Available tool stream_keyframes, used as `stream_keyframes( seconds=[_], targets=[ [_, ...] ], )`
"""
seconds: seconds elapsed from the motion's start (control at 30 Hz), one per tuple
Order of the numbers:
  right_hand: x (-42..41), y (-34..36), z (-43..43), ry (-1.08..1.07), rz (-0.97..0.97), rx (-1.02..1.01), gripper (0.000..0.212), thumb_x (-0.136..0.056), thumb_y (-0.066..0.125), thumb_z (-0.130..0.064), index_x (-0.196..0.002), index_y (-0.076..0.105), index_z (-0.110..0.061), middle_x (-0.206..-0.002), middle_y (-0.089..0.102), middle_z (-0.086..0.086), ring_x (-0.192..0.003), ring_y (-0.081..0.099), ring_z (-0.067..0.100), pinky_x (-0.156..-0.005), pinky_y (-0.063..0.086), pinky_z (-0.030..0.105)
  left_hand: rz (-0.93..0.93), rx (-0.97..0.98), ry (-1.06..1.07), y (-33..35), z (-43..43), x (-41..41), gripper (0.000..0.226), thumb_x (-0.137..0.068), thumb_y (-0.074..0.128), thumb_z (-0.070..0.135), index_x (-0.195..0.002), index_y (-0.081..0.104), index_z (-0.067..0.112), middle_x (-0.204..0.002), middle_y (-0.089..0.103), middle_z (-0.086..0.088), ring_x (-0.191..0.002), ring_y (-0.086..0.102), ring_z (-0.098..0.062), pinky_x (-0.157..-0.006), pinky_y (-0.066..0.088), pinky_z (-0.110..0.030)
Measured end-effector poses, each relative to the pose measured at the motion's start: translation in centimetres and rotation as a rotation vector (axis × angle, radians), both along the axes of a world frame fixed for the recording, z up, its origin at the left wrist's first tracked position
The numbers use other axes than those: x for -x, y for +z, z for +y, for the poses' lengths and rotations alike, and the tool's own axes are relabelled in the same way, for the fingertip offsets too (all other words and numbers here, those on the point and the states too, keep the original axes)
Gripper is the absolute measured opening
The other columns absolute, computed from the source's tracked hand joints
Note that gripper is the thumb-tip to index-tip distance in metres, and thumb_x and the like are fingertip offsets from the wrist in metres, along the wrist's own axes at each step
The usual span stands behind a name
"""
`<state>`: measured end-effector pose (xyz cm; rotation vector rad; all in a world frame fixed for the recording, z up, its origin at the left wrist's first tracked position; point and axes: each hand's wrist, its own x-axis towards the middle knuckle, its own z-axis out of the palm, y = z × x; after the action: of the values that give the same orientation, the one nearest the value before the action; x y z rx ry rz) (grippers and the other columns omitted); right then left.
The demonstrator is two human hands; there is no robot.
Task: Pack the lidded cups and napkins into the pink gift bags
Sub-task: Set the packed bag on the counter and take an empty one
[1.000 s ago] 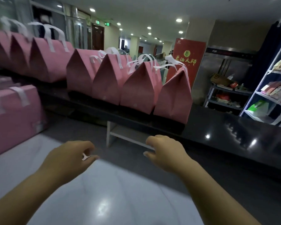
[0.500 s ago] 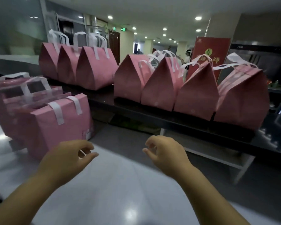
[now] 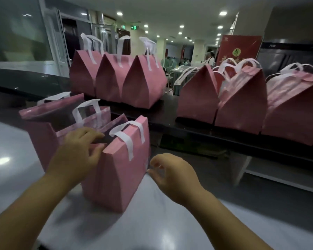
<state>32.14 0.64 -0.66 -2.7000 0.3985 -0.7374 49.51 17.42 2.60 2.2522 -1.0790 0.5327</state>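
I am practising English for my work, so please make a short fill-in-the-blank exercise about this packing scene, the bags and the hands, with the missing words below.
1. The left hand grips the top edge of the nearest gift bag, which is ___ in colour.
2. Its handle is ___.
3. The right hand holds ___.
4. On the dark counter, the left group has ___ closed bags.
Missing words: pink; white; nothing; three.
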Motion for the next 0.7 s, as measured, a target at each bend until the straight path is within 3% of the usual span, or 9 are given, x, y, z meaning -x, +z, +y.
stream_keyframes(
  seconds=[0.07, 0.17, 0.33, 0.43, 0.53, 0.7],
  targets=[
    [-2.5, 0.1, 1.1, 0.022, -0.013, 0.016, 0.029, -0.086, 0.061, -0.041, -0.111, 0.06, -0.026, -0.107, 0.064, -0.006, -0.091, 0.058, 0.012, -0.077, 0.055, 0.032, 0.051, -0.073, 0.044, -0.4, 0.3, -2.4, 0.033, -0.08, 0.064, 0.011, -0.113, 0.062, 0.013, -0.116, 0.057, -0.013, -0.11, 0.046, -0.037, -0.094, 0.037, -0.051],
    [-5.3, 0.3, 2.1, 0.014, -0.031, 0.021, 0.041, -0.085, 0.061, -0.044, -0.122, 0.051, -0.028, -0.119, 0.058, -0.004, -0.102, 0.056, 0.018, -0.081, 0.054, 0.036, 0.121, -0.146, 0.042, -0.9, 0.5, -4.7, 0.044, -0.078, 0.062, 0.004, -0.121, 0.058, 0.011, -0.122, 0.055, -0.017, -0.114, 0.045, -0.039, -0.097, 0.036, -0.048],
    [-7.9, 0.5, 2.4, -0.023, 0.08, -0.001, 0.061, -0.085, 0.059, -0.047, -0.137, 0.031, -0.036, -0.134, 0.043, 0.001, -0.111, 0.051, 0.025, -0.085, 0.053, 0.045, 0.171, -0.076, -0.066, -1.6, 0.0, -5.6, 0.03, -0.076, 0.068, 0.003, -0.103, 0.068, 0.014, -0.098, 0.069, -0.009, -0.084, 0.06, -0.024, -0.078, 0.047, -0.035],
    [-7.6, 0.3, 2.2, -0.04, 0.083, 0.01, 0.051, -0.091, 0.056, -0.035, -0.137, 0.037, -0.03, -0.135, 0.046, 0.001, -0.111, 0.054, 0.026, -0.085, 0.054, 0.043, 0.18, 0.012, -0.164, -1.7, -0.4, -4.8, 0.022, -0.073, 0.072, 0.004, -0.092, 0.072, 0.017, -0.08, 0.068, 0.001, -0.067, 0.059, -0.009, -0.067, 0.045, -0.025],
    [-5.7, 0.1, 1.2, -0.076, 0.047, 0.009, 0.041, -0.093, 0.054, -0.023, -0.133, 0.046, -0.025, -0.133, 0.049, -0.001, -0.107, 0.056, 0.022, -0.082, 0.055, 0.038, 0.182, 0.034, -0.27, -1.6, -1.1, -3.4, 0.017, -0.074, 0.074, 0.011, -0.089, 0.072, 0.019, -0.076, 0.066, 0.009, -0.07, 0.058, 0.003, -0.062, 0.043, -0.016],
    [-1.2, 1.3, -0.5, -0.154, -0.015, -0.038, 0.043, -0.083, 0.054, -0.009, -0.124, 0.057, -0.022, -0.121, 0.054, -0.004, -0.098, 0.053, 0.016, -0.076, 0.053, 0.034, 0.198, 0.083, -0.452, -1.1, -3.4, 0.7, 0.009, -0.075, 0.074, 0.023, -0.084, 0.071, 0.022, -0.074, 0.066, 0.012, -0.067, 0.061, -0.001, -0.062, 0.049, -0.016]
  ],
)
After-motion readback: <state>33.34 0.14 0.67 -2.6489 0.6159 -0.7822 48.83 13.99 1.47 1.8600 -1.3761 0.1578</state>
